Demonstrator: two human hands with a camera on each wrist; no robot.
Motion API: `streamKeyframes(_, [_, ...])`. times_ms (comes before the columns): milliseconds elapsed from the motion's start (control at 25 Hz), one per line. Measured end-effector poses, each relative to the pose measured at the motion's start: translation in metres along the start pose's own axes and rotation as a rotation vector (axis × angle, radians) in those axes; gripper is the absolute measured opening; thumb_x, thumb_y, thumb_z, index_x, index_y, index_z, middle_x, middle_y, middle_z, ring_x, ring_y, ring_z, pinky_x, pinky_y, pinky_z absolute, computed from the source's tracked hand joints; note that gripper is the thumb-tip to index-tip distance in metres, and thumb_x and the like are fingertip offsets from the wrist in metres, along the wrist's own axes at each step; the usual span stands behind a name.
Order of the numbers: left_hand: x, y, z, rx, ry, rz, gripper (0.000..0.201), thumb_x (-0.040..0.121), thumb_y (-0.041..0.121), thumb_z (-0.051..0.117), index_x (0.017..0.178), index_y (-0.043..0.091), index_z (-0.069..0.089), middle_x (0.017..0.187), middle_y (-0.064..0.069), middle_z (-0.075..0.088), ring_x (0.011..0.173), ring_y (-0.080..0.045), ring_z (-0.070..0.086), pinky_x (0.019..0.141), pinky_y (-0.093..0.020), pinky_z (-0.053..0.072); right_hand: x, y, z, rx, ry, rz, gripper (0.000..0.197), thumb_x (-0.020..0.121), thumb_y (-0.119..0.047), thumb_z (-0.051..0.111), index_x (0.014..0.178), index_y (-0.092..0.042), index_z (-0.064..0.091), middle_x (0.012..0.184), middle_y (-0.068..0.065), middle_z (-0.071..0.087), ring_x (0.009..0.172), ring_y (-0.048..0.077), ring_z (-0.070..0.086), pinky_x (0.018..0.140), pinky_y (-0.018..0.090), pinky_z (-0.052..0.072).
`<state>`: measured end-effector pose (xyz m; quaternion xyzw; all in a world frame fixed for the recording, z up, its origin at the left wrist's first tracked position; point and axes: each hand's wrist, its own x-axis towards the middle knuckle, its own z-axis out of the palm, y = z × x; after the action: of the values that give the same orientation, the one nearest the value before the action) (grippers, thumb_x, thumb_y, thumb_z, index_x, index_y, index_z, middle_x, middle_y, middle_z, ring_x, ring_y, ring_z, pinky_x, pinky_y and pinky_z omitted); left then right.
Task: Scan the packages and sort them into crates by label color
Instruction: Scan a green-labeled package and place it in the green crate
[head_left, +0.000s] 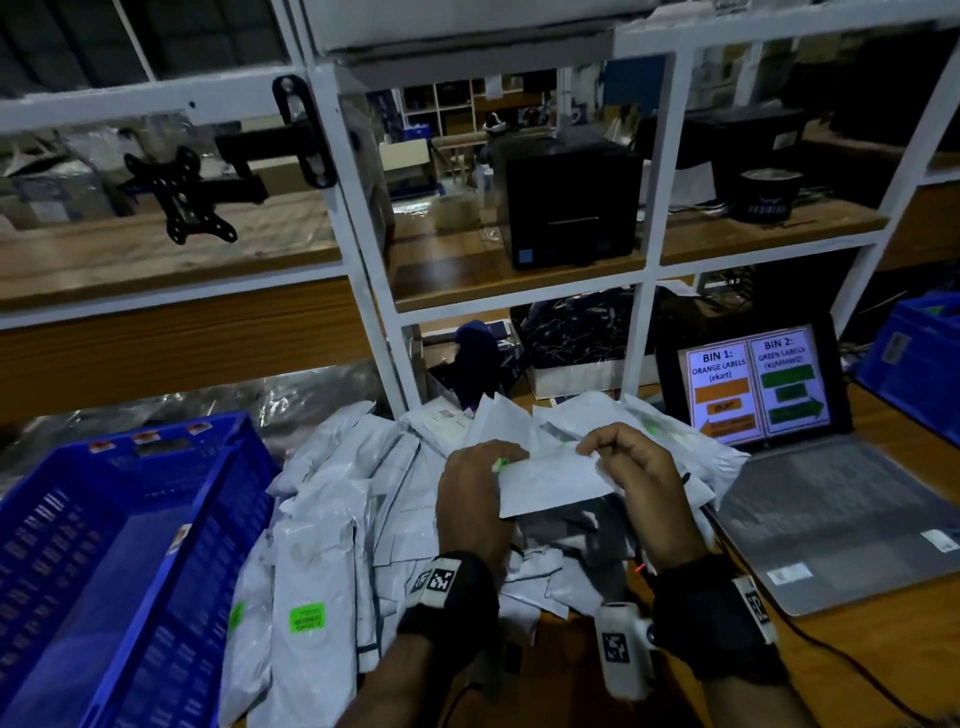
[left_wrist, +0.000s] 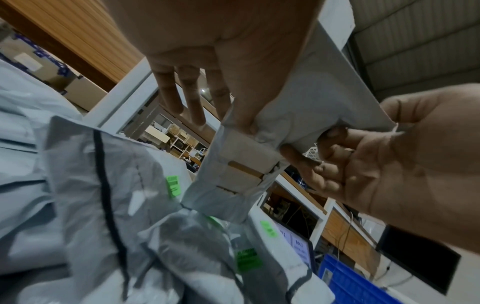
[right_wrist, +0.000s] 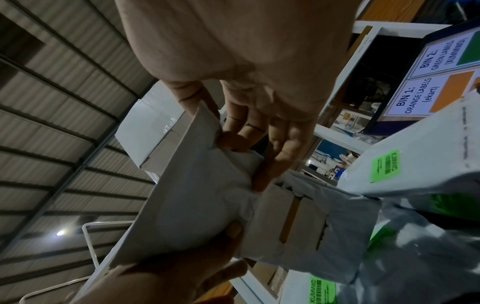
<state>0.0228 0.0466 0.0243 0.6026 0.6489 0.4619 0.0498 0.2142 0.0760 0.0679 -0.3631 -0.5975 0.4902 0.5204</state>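
Both hands hold one grey poly-mailer package (head_left: 550, 483) up over a heap of similar packages (head_left: 337, 519). My left hand (head_left: 483, 467) pinches its left end, where a scrap of green label shows. My right hand (head_left: 618, 457) pinches the right end. In the left wrist view the left hand (left_wrist: 221, 117) has its thumb on the package (left_wrist: 298, 98), with three fingers straight behind it. In the right wrist view the right hand (right_wrist: 233, 139) grips the package (right_wrist: 194, 195) from above. A taped flap hangs off the package's far end. Which label colour this package bears is hidden.
A blue crate (head_left: 223, 519) stands at the left and another blue crate (head_left: 914, 358) at the far right. An open laptop (head_left: 831, 499) on the right shows "Bin 1: orange labels, Bin 2: green labels". Several heaped packages carry a green label (head_left: 306, 618). A white shelf frame (head_left: 363, 260) rises behind.
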Motion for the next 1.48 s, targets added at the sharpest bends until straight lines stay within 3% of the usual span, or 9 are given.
streamKeyframes(160, [0.010,0.018,-0.007,-0.180,0.054,-0.167,0.017,0.089,0.009,0.076,0.089,0.026,0.073,0.086,0.016,0.072,0.085,0.001,0.065,0.070,-0.016,0.052,0.009,0.007,-0.001,0.186,0.011,0.119,0.035,0.103,-0.002,0.042,0.127,-0.016,0.063,0.110,0.008,0.073,0.098,0.017,0.071,0.076,0.021,0.056])
streamKeyframes(360, [0.023,0.030,-0.021,-0.297,0.145,-0.288,0.019,0.099,0.033,0.069,0.088,0.018,0.068,0.076,-0.008,0.069,0.075,-0.028,0.067,0.070,-0.043,0.057,0.014,0.033,-0.004,-0.309,-0.103,-0.035,0.051,0.095,-0.012,0.070,0.138,-0.036,0.055,0.140,-0.017,0.055,0.126,-0.009,0.051,0.102,0.018,0.050])
streamKeyframes(480, [0.030,0.032,-0.029,-0.390,0.141,-0.325,0.041,0.095,0.047,0.069,0.086,0.007,0.066,0.076,-0.015,0.069,0.072,-0.036,0.067,0.072,-0.055,0.061,0.018,0.039,0.002,-0.443,-0.221,-0.185,0.075,0.086,-0.047,0.078,0.152,-0.037,0.044,0.154,-0.014,0.045,0.143,0.003,0.040,0.113,0.028,0.041])
streamKeyframes(560, [0.036,0.035,-0.032,-0.478,0.135,-0.386,0.044,0.096,0.045,0.069,0.088,0.002,0.068,0.079,-0.015,0.073,0.073,-0.034,0.072,0.075,-0.058,0.063,0.022,0.039,0.006,-0.447,-0.293,-0.208,0.084,0.082,-0.056,0.080,0.155,-0.038,0.041,0.152,-0.015,0.047,0.141,0.007,0.045,0.110,0.029,0.043])
streamKeyframes(680, [0.042,0.047,-0.039,-0.643,0.108,-0.451,0.034,0.105,0.028,0.066,0.095,-0.004,0.072,0.085,-0.022,0.077,0.075,-0.032,0.077,0.076,-0.048,0.065,0.024,0.036,0.010,-0.429,-0.270,-0.221,0.062,0.091,-0.037,0.077,0.148,-0.038,0.051,0.138,-0.017,0.058,0.127,0.002,0.056,0.101,0.025,0.049])
streamKeyframes(880, [0.041,0.053,-0.036,-0.692,0.064,-0.402,0.031,0.108,0.040,0.056,0.111,0.015,0.073,0.105,-0.007,0.078,0.096,-0.028,0.076,0.089,-0.054,0.062,0.025,0.030,0.006,-0.286,-0.140,-0.023,0.011,0.104,-0.028,0.060,0.101,-0.022,0.069,0.091,-0.002,0.070,0.085,0.014,0.066,0.076,0.031,0.051])
streamKeyframes(1080, [0.028,0.049,-0.024,-0.527,0.001,-0.476,0.031,0.105,0.041,0.062,0.132,0.027,0.060,0.130,0.008,0.069,0.107,-0.008,0.069,0.091,-0.031,0.059,0.027,0.020,-0.013,-0.052,-0.162,0.095,0.016,0.105,-0.025,0.058,0.113,-0.022,0.072,0.108,-0.003,0.078,0.103,0.018,0.073,0.090,0.038,0.058])
streamKeyframes(1240, [0.020,0.063,-0.020,-0.663,-0.190,-0.491,0.031,0.109,0.032,0.056,0.124,0.011,0.074,0.115,0.000,0.080,0.107,-0.018,0.076,0.095,-0.035,0.061,0.022,0.021,-0.025,-0.079,-0.135,0.058,0.014,0.103,-0.019,0.061,0.114,-0.017,0.070,0.105,-0.001,0.078,0.098,0.019,0.074,0.082,0.035,0.057])
streamKeyframes(1480, [0.009,0.067,-0.012,-0.783,-0.189,-0.431,0.028,0.109,0.018,0.056,0.132,0.009,0.070,0.118,-0.002,0.079,0.109,-0.022,0.076,0.087,-0.033,0.063,0.005,0.015,-0.040,-0.136,-0.110,0.067,0.020,0.107,-0.022,0.054,0.114,-0.017,0.073,0.105,-0.002,0.078,0.100,0.012,0.072,0.083,0.027,0.057])
